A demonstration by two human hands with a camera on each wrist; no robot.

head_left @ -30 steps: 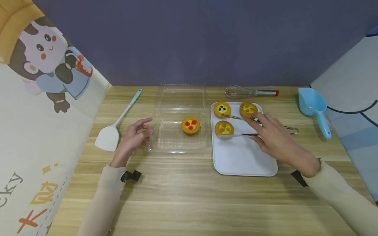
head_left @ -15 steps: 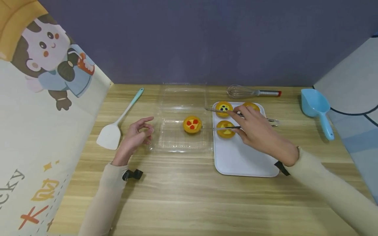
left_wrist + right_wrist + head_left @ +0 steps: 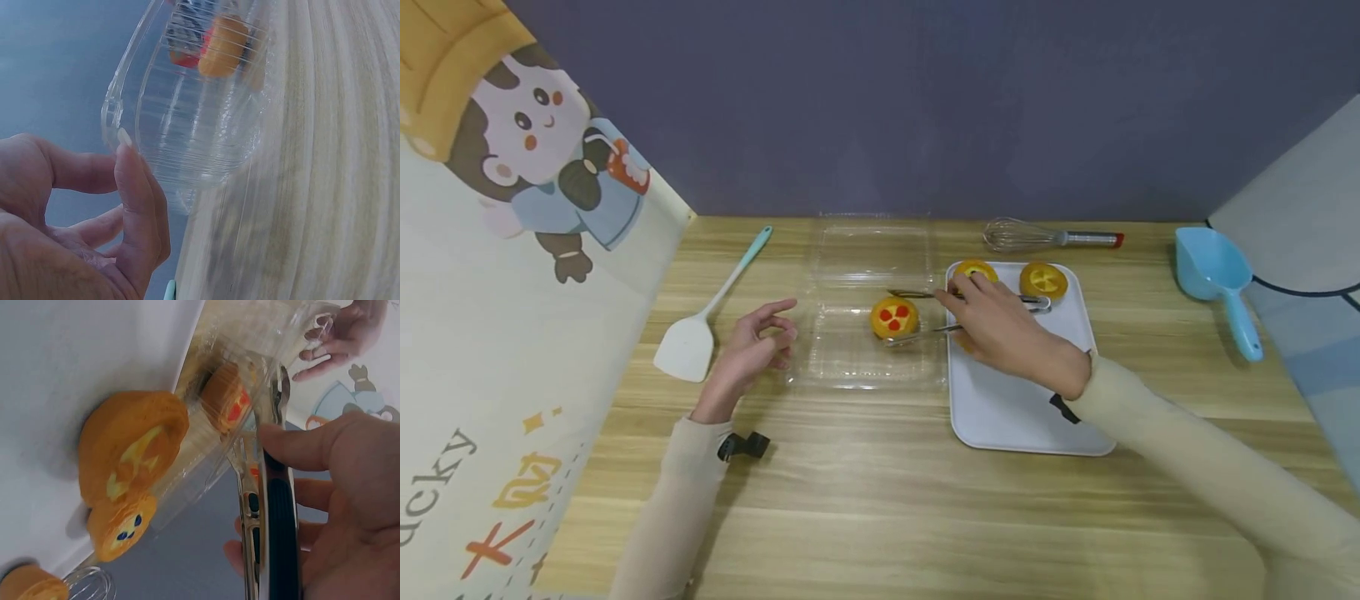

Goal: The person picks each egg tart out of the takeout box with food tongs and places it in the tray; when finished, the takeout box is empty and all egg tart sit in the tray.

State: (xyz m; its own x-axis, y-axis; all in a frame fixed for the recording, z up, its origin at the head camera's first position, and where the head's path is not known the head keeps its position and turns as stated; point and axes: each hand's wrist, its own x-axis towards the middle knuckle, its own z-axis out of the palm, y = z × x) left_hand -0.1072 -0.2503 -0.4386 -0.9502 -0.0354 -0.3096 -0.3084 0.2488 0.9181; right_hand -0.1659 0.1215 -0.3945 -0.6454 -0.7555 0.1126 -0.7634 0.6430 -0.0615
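Observation:
My right hand [image 3: 1003,333] holds metal tongs [image 3: 279,525] with dark grips, thumb on one arm and fingers on the other. The tongs' tips lie on either side of an egg tart with red topping [image 3: 895,318], inside a clear hinged plastic box [image 3: 842,362] with its lid laid back. Whether both tips touch the tart, I cannot tell. My left hand [image 3: 751,348] stays by the box's left edge, fingers loosely bent; one fingertip is close to the rim in the left wrist view. Under my right hand, a yellow-topped tart [image 3: 134,450] is mostly hidden in the head view.
A white tray [image 3: 1022,421] bears the yellow-topped tart, a tart with dark blue dots [image 3: 976,267] and another yellow-topped one [image 3: 1043,283]. Around them lie a whisk [image 3: 1022,236], a blue scoop [image 3: 1213,267] and a white spatula [image 3: 687,346]. A dark wall stands behind.
My right hand has moved left with the tongs, from above the tray's tarts to the red-topped tart in the box. My left hand has stayed about where it was.

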